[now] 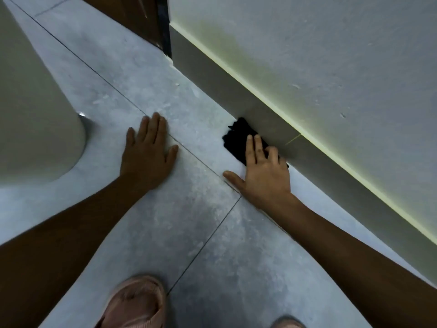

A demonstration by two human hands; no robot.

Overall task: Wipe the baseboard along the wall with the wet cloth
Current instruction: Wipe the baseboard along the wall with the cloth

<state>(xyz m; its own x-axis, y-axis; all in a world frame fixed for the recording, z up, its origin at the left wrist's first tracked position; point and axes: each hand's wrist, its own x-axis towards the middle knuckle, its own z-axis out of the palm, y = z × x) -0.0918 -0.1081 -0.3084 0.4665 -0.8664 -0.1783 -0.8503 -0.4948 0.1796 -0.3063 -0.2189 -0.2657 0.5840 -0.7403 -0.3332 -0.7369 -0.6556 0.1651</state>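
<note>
Right hand (262, 171): palm down, fingers stretched forward and pressed flat onto the black cloth (238, 140); thumb splayed out to the left, lying on the floor tile; not closed around anything, only pressing down.
Right forearm: bare, reaching in from the lower right corner, running roughly parallel to the wall.
Left hand (147, 155): flat on the floor (208, 233), fingers spread and pointing forward, thumb angled right; empty, propped as support.
Left forearm: bare, entering from the lower left edge, angled up and to the right.
Hands to each other: well apart, with a diagonal grout line running between them.
Black cloth: bunched, lying where floor and baseboard (212, 74) meet; far edge touching the base of the baseboard, near part hidden under the right fingers.
Baseboard: plain grey strip, running diagonally from upper middle to the right edge; pale yellow-green light along its top edge, below the white wall (319, 43); a thin vertical joint just beside the right hand.
Far end: baseboard stops at a corner beside a dark wooden door frame (142, 17).
Open room: bare floor along the baseboard ahead of the cloth up to that corner, and behind the right arm toward the right edge.
Left side: rounded pale fixture (35, 126) standing on the floor, near the left hand but apart from it.
Bottom edge: pink slipper (137, 301) on the tile between the forearms; part of a second one at the lower right, cut off.
</note>
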